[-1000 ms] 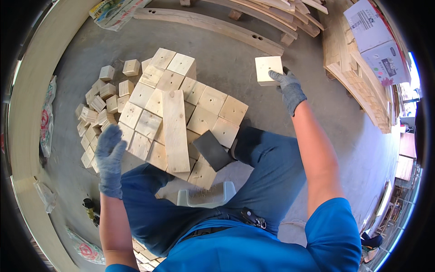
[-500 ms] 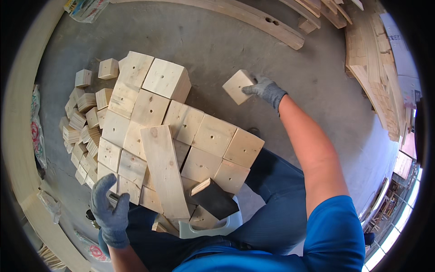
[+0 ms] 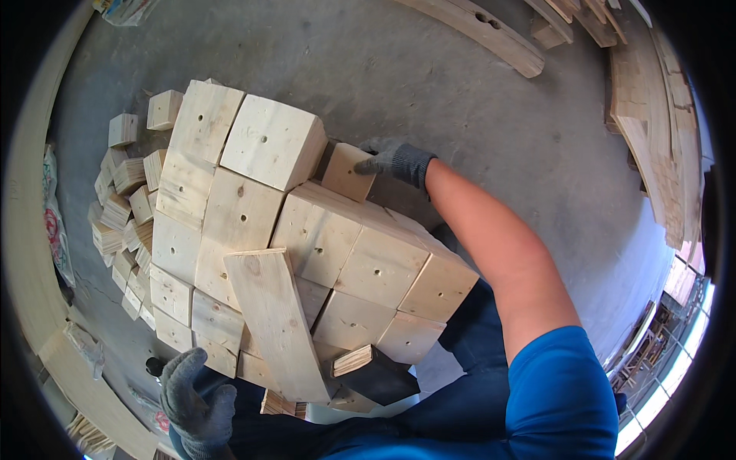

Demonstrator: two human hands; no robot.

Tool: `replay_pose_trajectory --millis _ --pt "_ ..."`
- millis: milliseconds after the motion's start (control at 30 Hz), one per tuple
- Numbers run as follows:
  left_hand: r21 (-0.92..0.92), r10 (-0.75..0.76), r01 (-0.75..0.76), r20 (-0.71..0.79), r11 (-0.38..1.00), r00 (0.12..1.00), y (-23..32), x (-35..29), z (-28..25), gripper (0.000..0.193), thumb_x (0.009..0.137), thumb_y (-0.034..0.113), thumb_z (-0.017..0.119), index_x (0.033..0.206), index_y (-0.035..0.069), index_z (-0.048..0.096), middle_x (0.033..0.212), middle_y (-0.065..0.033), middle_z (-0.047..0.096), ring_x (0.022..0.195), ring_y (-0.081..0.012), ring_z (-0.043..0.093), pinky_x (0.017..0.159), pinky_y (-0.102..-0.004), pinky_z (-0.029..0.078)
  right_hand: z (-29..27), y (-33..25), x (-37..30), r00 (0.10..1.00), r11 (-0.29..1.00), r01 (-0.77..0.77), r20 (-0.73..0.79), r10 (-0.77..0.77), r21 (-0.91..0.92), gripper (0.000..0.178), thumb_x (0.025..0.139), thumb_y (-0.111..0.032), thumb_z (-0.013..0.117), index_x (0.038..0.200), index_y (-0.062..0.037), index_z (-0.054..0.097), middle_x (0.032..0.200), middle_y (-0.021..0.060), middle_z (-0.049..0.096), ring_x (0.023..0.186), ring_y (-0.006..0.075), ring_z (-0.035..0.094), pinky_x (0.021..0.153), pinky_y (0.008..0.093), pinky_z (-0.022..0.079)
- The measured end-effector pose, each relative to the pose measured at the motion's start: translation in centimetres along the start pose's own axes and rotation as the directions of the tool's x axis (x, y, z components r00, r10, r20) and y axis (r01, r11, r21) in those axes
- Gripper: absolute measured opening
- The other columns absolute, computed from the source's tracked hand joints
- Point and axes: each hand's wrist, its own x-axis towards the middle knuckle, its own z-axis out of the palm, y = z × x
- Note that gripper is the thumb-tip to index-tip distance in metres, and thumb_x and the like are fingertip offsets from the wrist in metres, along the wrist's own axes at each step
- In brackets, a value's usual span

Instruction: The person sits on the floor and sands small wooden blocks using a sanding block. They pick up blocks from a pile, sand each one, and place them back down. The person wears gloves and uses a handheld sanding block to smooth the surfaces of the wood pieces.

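Observation:
My gloved right hand (image 3: 392, 159) grips a pale square wooden block (image 3: 345, 178) with a small hole in its face. It holds the block low against the far right side of a large pile of similar wooden blocks (image 3: 244, 218); some fingers are hidden. At the lower left my gloved left hand (image 3: 198, 402) is open and holds nothing, thumb and fingers apart, close to the near blocks. A flat wooden board (image 3: 277, 326) lies slantwise on top of the pile. Beside it rests a black-sided piece (image 3: 379, 376) with a pale layered end.
Smaller wooden blocks (image 3: 129, 176) lie heaped on the grey floor (image 3: 307, 46) at left. A long wooden beam (image 3: 491, 37) lies at the far side, and stacked curved boards (image 3: 652, 115) stand at right. Plastic bags (image 3: 58, 222) and a long pale board (image 3: 100, 399) line the left.
My right hand has brought the wooden block leftward from over the floor to the pile's far right side. My left hand has moved slightly down, still open. The view has shifted closer to the pile.

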Motion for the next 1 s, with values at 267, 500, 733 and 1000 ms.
replay_pose_trajectory --millis 267,500,733,1000 --pt "-0.071 0.009 -0.007 0.032 0.997 0.999 0.8 0.7 0.0 0.054 0.083 0.011 0.091 0.131 0.000 0.069 0.125 -0.0189 0.075 0.110 -0.0374 0.071 0.094 -0.0435 0.059 2.6 0.1 2.0 0.972 0.965 -0.209 -0.140 0.188 -0.157 0.059 0.093 -0.048 0.078 0.129 -0.0012 0.074 0.130 0.0248 0.073 0.121 0.0402 0.070 0.104 0.0450 0.054" --pt "-0.086 -0.008 0.014 0.073 0.996 0.997 0.8 0.6 0.2 0.054 0.083 0.007 0.089 0.132 -0.001 0.068 0.126 -0.0187 0.074 0.113 -0.0359 0.071 0.096 -0.0421 0.058 2.8 -0.7 2.4 0.992 0.985 -0.100 -0.094 0.087 -0.141 0.047 0.097 -0.036 0.074 0.132 -0.0051 0.073 0.128 0.0237 0.074 0.122 0.0379 0.070 0.104 0.0444 0.055" --pt "0.025 -0.033 0.030 0.115 0.999 0.993 -1.6 -0.8 0.5 0.065 0.079 0.032 0.092 0.130 -0.001 0.067 0.120 -0.0203 0.072 0.112 -0.0394 0.069 0.099 -0.0467 0.055 2.4 1.4 1.3 0.991 0.996 -0.082 -0.102 0.083 0.017 0.044 0.097 -0.032 0.071 0.130 -0.0029 0.074 0.120 0.0233 0.077 0.109 0.0382 0.073 0.098 0.0442 0.055" --pt "-0.130 -0.059 0.071 0.092 0.989 0.994 1.0 0.4 0.9 0.058 0.082 0.003 0.088 0.136 -0.001 0.066 0.128 -0.0195 0.073 0.115 -0.0358 0.070 0.100 -0.0432 0.057 2.9 5.8 1.2 0.990 0.939 -0.092 -0.074 0.123 0.331 0.045 0.093 -0.031 0.073 0.125 -0.0003 0.076 0.107 0.0172 0.078 0.092 0.0257 0.074 0.083 0.0405 0.060"
